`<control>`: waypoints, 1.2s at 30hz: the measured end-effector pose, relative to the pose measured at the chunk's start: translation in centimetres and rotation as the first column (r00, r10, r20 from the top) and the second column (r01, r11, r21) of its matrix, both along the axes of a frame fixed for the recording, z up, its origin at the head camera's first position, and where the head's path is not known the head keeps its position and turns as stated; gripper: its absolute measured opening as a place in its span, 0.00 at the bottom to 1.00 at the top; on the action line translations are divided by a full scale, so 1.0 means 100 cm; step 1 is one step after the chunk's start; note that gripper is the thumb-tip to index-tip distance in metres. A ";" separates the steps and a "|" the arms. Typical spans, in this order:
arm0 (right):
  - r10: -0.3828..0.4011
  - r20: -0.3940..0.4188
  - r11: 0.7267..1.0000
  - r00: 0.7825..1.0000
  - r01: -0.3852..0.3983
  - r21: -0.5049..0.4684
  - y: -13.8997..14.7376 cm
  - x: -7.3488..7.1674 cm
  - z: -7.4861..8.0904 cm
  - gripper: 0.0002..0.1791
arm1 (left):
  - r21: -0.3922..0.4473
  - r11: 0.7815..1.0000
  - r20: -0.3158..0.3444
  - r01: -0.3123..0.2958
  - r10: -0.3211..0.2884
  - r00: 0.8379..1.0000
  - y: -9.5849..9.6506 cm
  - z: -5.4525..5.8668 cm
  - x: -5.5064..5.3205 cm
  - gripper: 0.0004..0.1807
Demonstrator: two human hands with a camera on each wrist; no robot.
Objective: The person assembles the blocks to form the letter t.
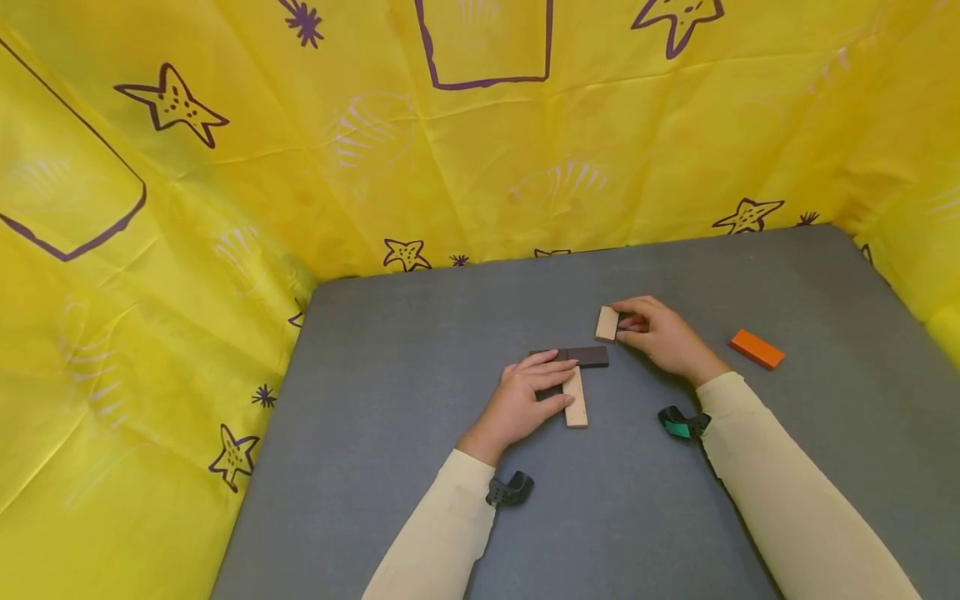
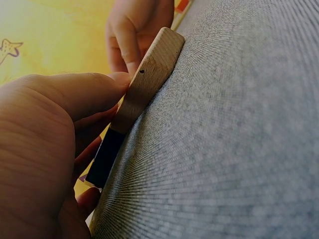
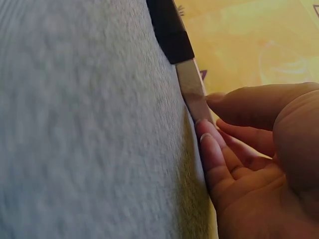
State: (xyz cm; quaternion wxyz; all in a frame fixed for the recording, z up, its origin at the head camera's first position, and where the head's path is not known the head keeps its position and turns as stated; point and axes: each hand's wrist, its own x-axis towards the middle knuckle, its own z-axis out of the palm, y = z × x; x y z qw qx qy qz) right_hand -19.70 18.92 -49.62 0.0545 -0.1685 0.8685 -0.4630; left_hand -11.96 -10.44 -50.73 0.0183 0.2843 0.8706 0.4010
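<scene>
My left hand (image 1: 521,404) lies over a flat arrangement of blocks, fingers reaching across a dark brown block (image 1: 588,357). Its thumb touches a long pale wooden block (image 1: 575,404), which meets the dark block's near side in a T shape. In the left wrist view, the thumb tip sits on this pale block (image 2: 149,74), with a dark block (image 2: 104,157) beyond. My right hand (image 1: 663,337) pinches another pale wooden block (image 1: 607,323) between thumb and fingers, just beyond the dark block's right end. Left fingers partly hide the dark row.
An orange block (image 1: 757,349) lies on the grey tabletop (image 1: 390,383), right of the right hand. Yellow patterned cloth (image 1: 450,167) hangs along the back and sides of the table. Each wrist carries a black strap mount, the right one (image 1: 682,422) with green on it.
</scene>
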 end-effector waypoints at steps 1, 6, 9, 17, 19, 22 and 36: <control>0.005 0.001 1.000 1.000 -0.005 -0.005 -0.002 0.000 0.000 0.26 | -0.002 1.000 -0.002 0.001 -0.001 1.000 0.000 0.000 0.000 0.25; 0.013 0.002 1.000 1.000 -0.013 -0.014 -0.009 -0.002 -0.002 0.26 | -0.009 1.000 0.000 -0.001 0.001 1.000 -0.001 0.000 -0.001 0.25; 0.017 0.003 1.000 1.000 -0.017 -0.021 -0.012 -0.002 -0.003 0.26 | -0.013 1.000 0.000 -0.001 0.001 1.000 0.000 0.000 -0.002 0.25; 0.054 0.002 0.997 0.999 -0.054 -0.064 -0.021 -0.003 -0.004 0.25 | 0.015 1.000 0.002 0.015 -0.015 1.000 0.000 0.003 -0.001 0.25; 0.059 0.003 0.996 0.998 -0.058 -0.063 -0.022 -0.003 -0.005 0.25 | 0.012 1.000 0.004 0.015 -0.015 1.000 0.001 0.004 0.000 0.25; 0.060 0.006 0.996 0.998 -0.060 -0.061 -0.024 -0.003 -0.005 0.25 | 0.005 1.000 0.007 0.013 -0.013 1.000 0.001 0.004 0.000 0.25; 0.081 0.026 0.996 0.996 -0.080 -0.023 -0.031 -0.007 -0.005 0.24 | -0.003 1.000 0.015 0.010 -0.010 1.000 0.000 0.002 -0.001 0.24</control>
